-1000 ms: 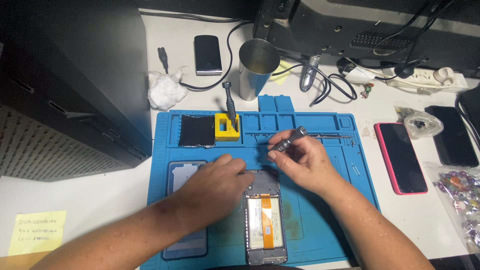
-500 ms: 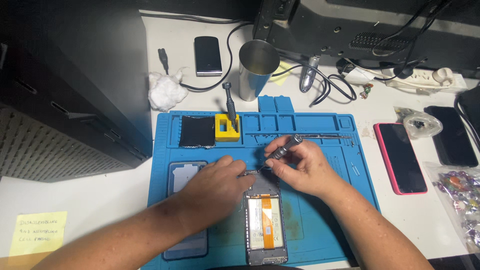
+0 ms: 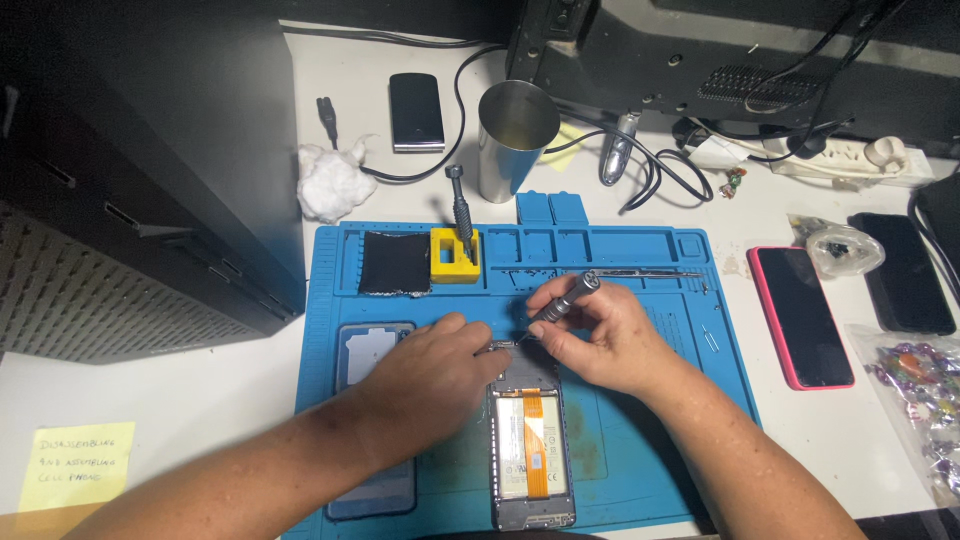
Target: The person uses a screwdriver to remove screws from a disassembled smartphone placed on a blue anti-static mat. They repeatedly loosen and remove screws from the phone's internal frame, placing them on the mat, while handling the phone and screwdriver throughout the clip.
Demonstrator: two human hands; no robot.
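Evidently a screw at the top edge of the opened phone [image 3: 532,445] is being worked: the right hand [image 3: 610,340] pinches a slim screwdriver [image 3: 562,298] with its tip down at the frame, while the left hand [image 3: 440,365] lies curled over the phone's upper left corner, steadying it. Any next turn calls for keeping the tip seated and the phone still, I judge. It lies on a blue mat [image 3: 660,440] on a white desk [image 3: 250,400], with a steel cup [image 3: 515,135], a pink phone [image 3: 800,315] and a yellow note [image 3: 75,462] around.
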